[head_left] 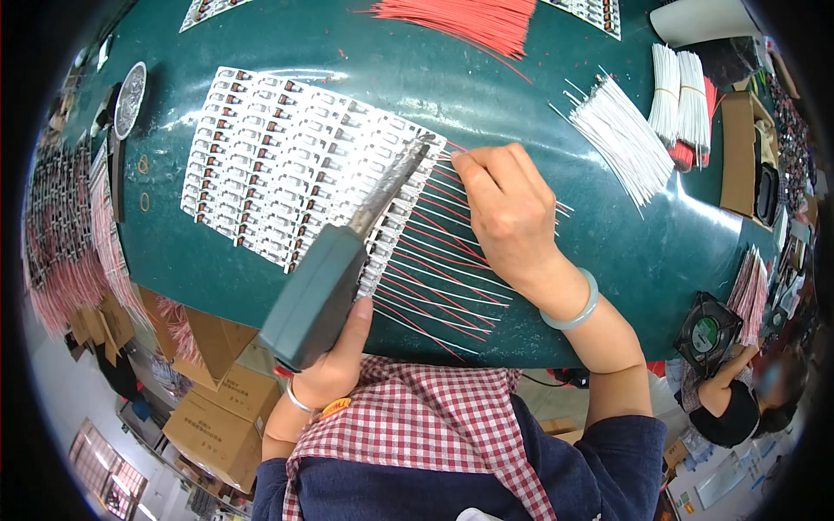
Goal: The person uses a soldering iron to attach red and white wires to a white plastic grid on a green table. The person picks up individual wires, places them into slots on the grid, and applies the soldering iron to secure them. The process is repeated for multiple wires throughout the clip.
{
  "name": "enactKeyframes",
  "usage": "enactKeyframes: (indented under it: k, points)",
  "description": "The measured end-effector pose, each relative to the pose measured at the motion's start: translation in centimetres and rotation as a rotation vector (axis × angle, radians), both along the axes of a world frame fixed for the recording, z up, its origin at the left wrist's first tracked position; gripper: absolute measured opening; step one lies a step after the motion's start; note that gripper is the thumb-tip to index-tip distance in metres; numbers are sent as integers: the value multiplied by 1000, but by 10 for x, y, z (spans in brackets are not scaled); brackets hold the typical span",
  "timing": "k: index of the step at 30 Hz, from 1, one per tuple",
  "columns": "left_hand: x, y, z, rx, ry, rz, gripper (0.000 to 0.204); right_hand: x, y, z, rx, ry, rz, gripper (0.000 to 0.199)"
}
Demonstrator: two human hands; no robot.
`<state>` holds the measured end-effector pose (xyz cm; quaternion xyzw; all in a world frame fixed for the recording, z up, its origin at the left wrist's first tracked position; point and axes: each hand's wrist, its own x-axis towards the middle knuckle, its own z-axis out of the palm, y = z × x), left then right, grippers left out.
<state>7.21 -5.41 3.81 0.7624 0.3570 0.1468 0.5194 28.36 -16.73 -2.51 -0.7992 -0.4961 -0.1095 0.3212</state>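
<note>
A: Your left hand (334, 365) has its grip clamped around the dark green handle of the soldering iron (347, 260). You hold it low, by the near edge of the bench (417, 69), so the long metal tip reaches forward onto the right-hand edge of the panel of small circuit boards (287, 156).

B: And my right?

A: Your right hand (508, 213) lies flat, fingers together and pressed down on the row of red and white wires (443, 286). It closes on nothing; I judge the flat palm is there to pin the wires side by side so their ends stay against the panel's edge where the tip meets them.

B: How much room do I have?

A: Little toward you: the wires run nearly to the near edge, just ahead of your checked apron (417, 417). To the right there is bare green surface between your hand and the fan of white wires (621, 143), with tied white bundles (678, 95) near the far right corner. Loose red wires (469, 22) lie at the far edge, well apart. Left of the panel is a bare strip, then finished strips (69, 234) hanging over the left edge.
</note>
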Motion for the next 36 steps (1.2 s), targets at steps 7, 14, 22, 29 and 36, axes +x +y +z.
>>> enactKeyframes:
  k: [7,14,22,29,36]
  points:
    - [10,15,3,-374,-311,364,50,-1,1,-3,23,3,-19,26]
    - [-24,31,-21,-565,-410,445,49,8,-17,17,143,83,-91,24]
    - [-26,15,-26,-545,-386,391,54,59,-77,9,60,-76,-341,18]
    - [-23,3,-24,-564,-390,322,55,72,-84,-1,14,-157,-360,16]
    - [-21,4,-26,-560,-425,366,52,76,-35,19,87,-149,-230,18]
